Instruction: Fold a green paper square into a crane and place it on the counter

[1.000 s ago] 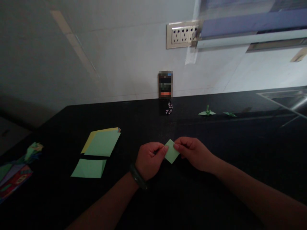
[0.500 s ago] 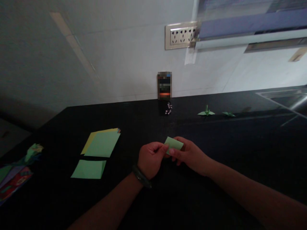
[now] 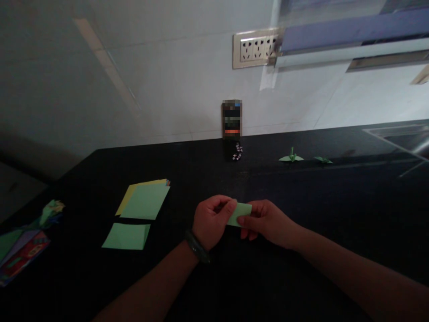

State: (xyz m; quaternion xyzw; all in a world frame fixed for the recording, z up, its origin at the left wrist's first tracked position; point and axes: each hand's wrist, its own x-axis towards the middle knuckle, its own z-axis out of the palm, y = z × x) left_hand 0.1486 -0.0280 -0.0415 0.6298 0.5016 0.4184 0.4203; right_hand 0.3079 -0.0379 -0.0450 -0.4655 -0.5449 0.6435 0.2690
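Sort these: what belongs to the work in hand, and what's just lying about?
Probably belonging:
green paper, held by left hand and right hand
paper stack
separate green sheet
green winged figure
smaller green piece

Probably just lying about:
beaded strand
pixelated upright object

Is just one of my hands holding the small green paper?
No, your left hand and right hand both hold the small green paper, one from each side.
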